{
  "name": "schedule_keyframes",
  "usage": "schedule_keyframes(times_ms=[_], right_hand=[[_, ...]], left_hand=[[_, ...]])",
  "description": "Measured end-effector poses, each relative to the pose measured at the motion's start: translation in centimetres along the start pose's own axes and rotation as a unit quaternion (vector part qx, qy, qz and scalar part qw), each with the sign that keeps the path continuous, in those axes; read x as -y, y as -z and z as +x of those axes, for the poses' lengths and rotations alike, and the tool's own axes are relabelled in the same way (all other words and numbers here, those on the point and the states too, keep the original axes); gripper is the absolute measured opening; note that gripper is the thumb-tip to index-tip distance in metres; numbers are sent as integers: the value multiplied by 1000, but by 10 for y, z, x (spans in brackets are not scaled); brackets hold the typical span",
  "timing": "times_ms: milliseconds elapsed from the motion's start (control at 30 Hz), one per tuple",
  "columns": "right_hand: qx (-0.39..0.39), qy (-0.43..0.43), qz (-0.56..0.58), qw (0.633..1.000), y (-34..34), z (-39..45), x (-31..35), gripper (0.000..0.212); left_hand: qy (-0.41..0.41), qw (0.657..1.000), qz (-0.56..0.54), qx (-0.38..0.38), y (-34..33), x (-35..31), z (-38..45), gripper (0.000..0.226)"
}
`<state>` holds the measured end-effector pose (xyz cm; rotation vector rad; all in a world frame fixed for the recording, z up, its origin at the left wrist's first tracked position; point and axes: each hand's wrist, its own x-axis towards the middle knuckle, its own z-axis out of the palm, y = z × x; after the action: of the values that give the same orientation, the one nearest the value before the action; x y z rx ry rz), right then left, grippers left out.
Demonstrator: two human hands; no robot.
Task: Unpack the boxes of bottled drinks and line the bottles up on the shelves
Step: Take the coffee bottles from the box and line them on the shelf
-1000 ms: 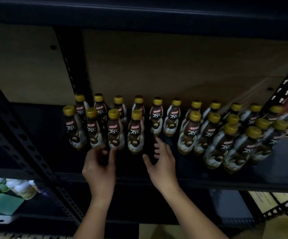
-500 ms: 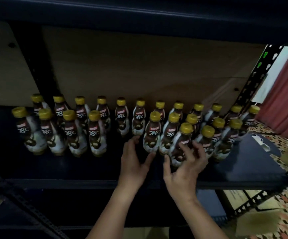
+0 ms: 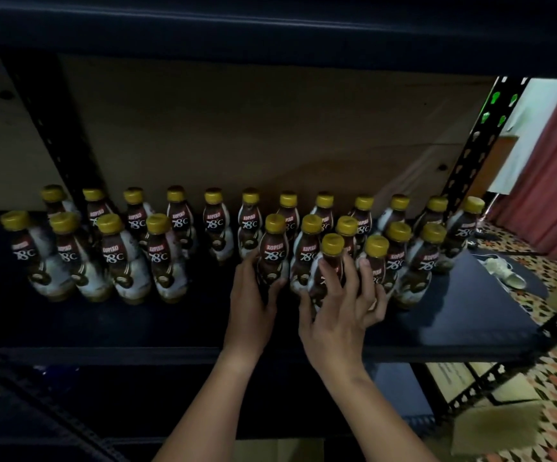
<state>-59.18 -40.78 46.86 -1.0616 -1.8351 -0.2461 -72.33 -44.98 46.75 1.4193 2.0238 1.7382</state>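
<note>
the left hand (image 3: pixel 253 303) curls round one bottle (image 3: pixel 272 258); the right hand (image 3: pixel 342 306) wraps the front bottle (image 3: pixel 328 266), both mid-shelf among the rows. full plastic, likely heavy and slick at the label, so grip the waist. dark shelf (image 3: pixel 203 323), wooden back panel (image 3: pixel 237 135), red curtain (image 3: pixel 550 181) to the right.

Dim, murky, daylight at right

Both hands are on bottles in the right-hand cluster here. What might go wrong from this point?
The right hand grips a front Kopiko bottle pressed against its neighbours, so shifting it may topple them. The left hand holds another bottle in the same crowd. The cluster stands near the shelf front edge, so a knocked bottle could fall off.
</note>
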Motion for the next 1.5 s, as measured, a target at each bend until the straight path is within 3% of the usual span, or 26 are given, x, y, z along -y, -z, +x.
schedule_keyframes(times_ms=[200,400,633,967,1333,1500], right_hand=[[11,43,19,999,2,-7,5,54],[105,61,121,985,-3,-8,24,60],[234,58,241,940,-17,-1,52,76],[211,51,251,943,-36,7,68,110],[264,-63,316,909,-29,2,64,111],[295,-114,317,894,-40,1,62,96]], left_hand=[[10,999,51,-14,7,0,-15,65],[22,996,75,-51,41,10,-23,65],[30,993,108,-46,71,21,-15,63],[24,989,133,-56,74,28,-16,65],[18,983,157,-94,71,34,-24,62],[28,978,169,-119,66,34,-24,64]])
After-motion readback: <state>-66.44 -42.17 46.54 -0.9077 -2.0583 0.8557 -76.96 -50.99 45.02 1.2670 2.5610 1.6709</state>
